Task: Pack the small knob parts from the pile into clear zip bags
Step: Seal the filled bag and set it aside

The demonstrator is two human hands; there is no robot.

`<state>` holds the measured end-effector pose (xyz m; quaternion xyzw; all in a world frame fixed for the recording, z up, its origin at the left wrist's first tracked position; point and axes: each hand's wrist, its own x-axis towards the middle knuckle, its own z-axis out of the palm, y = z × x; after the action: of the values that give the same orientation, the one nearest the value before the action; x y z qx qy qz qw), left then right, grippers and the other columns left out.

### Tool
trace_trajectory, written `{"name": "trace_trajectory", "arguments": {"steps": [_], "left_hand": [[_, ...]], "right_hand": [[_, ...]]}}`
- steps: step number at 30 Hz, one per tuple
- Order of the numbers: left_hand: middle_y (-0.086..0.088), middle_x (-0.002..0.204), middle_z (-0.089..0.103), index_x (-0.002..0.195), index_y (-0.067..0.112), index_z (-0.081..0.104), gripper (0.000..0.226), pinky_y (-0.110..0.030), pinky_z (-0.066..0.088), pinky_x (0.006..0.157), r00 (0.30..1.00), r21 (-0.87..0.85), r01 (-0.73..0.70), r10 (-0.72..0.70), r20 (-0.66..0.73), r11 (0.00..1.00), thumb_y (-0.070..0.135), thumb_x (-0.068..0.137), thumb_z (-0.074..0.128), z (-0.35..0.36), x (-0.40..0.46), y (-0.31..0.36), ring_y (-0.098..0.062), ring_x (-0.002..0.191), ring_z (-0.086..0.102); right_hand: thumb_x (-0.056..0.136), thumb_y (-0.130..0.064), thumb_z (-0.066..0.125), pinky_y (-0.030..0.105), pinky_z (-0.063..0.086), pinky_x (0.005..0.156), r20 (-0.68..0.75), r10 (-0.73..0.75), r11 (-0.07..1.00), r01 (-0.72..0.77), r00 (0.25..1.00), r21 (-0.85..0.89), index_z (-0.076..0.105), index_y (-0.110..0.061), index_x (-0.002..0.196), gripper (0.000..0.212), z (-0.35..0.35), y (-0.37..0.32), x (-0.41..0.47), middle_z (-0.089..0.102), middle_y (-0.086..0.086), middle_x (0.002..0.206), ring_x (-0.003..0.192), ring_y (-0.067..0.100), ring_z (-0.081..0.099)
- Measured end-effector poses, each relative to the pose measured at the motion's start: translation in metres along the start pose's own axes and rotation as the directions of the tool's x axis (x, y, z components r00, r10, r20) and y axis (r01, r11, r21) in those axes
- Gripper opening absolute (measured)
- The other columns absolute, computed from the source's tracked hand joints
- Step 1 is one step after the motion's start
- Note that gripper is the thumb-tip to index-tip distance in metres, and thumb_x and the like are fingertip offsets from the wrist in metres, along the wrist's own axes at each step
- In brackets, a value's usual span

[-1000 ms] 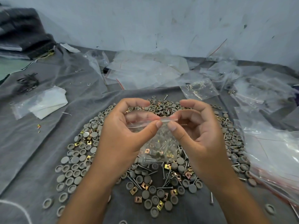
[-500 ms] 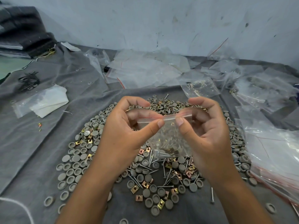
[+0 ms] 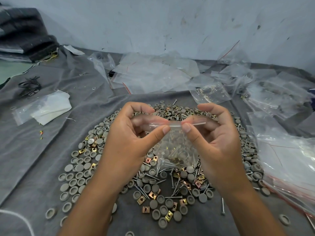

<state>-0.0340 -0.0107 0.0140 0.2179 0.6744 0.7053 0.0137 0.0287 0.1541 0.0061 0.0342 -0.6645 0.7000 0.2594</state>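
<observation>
Left hand (image 3: 129,142) and right hand (image 3: 216,143) each pinch the zip strip of a filled clear zip bag (image 3: 173,150), held above the pile (image 3: 81,174) on the grey-clothed bench (image 3: 42,150). Thumbs meet mid-strip, likely pressing the seal shut so nothing spills.

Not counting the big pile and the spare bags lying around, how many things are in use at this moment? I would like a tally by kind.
Hands: 2, the left hand and the right hand, each with a pinching grip on the bag's top edge.
Bags held: 1, the clear bag, with screws inside.
Total: 3
</observation>
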Motion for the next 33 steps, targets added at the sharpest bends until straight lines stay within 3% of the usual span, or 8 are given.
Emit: {"name": "trace_trajectory", "arguments": {"steps": [7,13,16,19,25,29,31,33], "left_hand": [[-0.003,0.092,0.077,0.101,0.022,0.052,0.039,-0.053,0.052,0.083,1.0,0.0,0.003,-0.003,-0.022,1.0,0.024,0.076,0.082,-0.001,-0.001,0.002,-0.017,0.083,0.068],[-0.007,0.091,0.077,0.101,0.021,0.05,0.038,-0.048,0.051,0.079,1.0,-0.025,-0.018,0.017,-0.015,1.0,0.018,0.077,0.08,-0.001,-0.002,0.003,-0.021,0.079,0.064],[-0.007,0.093,0.077,0.104,0.023,0.054,0.045,-0.058,0.052,0.083,1.0,-0.045,-0.014,0.014,-0.006,0.999,0.027,0.072,0.086,-0.001,-0.002,0.004,-0.027,0.082,0.068],[-0.007,0.091,0.078,0.103,0.029,0.057,0.043,-0.066,0.049,0.088,1.0,-0.068,-0.023,0.023,-0.001,0.997,0.035,0.07,0.085,0.001,-0.002,0.004,-0.044,0.089,0.068],[-0.007,0.088,0.078,0.097,0.031,0.054,0.038,-0.061,0.054,0.081,0.995,-0.064,-0.092,0.09,-0.034,0.994,0.031,0.073,0.083,0.0,-0.003,0.002,-0.043,0.088,0.069],[0.005,0.109,0.076,0.117,0.032,0.052,0.051,-0.047,0.05,0.091,0.999,-0.003,-0.044,0.044,-0.018,0.999,0.043,0.075,0.079,0.001,-0.002,-0.002,-0.018,0.102,0.071],[0.014,0.118,0.072,0.123,0.032,0.051,0.057,-0.043,0.049,0.093,0.999,0.025,0.012,-0.011,-0.033,1.0,0.051,0.078,0.079,-0.001,-0.002,-0.004,-0.009,0.108,0.068],[0.019,0.114,0.072,0.122,0.031,0.053,0.049,-0.033,0.049,0.09,0.996,0.047,0.039,-0.035,-0.084,0.998,0.053,0.082,0.07,-0.004,0.0,-0.005,-0.001,0.106,0.067]], "right_hand": [[0.088,-0.018,0.071,0.021,0.055,0.077,-0.045,0.011,1.0,-0.011,0.999,-0.001,0.051,-0.019,0.115,0.034,-0.004,0.0,0.002,0.075,0.002,0.1,0.087,0.011,0.069],[0.081,-0.026,0.082,0.028,0.06,0.079,0.021,0.012,0.999,-0.012,1.0,-0.036,0.051,-0.027,0.127,0.056,-0.005,-0.001,0.0,0.075,0.004,0.106,0.097,0.02,0.074],[0.079,-0.026,0.082,0.025,0.059,0.077,0.007,0.001,1.0,-0.001,1.0,-0.029,0.053,-0.029,0.126,0.055,-0.004,-0.002,0.0,0.076,0.006,0.101,0.093,0.02,0.075],[0.08,-0.021,0.084,0.023,0.058,0.07,-0.003,0.022,1.0,-0.022,1.0,0.013,0.054,-0.027,0.122,0.052,-0.006,-0.004,0.002,0.076,0.007,0.098,0.086,0.018,0.075],[0.076,-0.016,0.082,0.023,0.06,0.07,0.043,0.062,0.998,-0.062,0.997,-0.008,0.054,-0.023,0.114,0.048,-0.013,-0.013,0.004,0.078,0.007,0.096,0.087,0.02,0.077],[0.076,-0.02,0.082,0.021,0.059,0.067,0.02,0.046,0.993,-0.043,0.999,-0.112,0.064,-0.028,0.105,0.035,-0.031,-0.024,0.024,0.078,0.002,0.095,0.082,0.016,0.076],[0.074,-0.026,0.083,0.019,0.058,0.07,-0.109,0.045,0.987,-0.061,0.993,-0.147,0.066,-0.025,0.104,0.034,-0.053,-0.027,0.051,0.078,-0.001,0.095,0.085,0.011,0.075],[0.078,-0.028,0.084,0.018,0.056,0.069,-0.234,0.006,0.963,-0.069,0.972,-0.262,0.067,-0.028,0.1,0.027,-0.085,-0.028,0.086,0.076,-0.003,0.095,0.083,0.004,0.073]]}}
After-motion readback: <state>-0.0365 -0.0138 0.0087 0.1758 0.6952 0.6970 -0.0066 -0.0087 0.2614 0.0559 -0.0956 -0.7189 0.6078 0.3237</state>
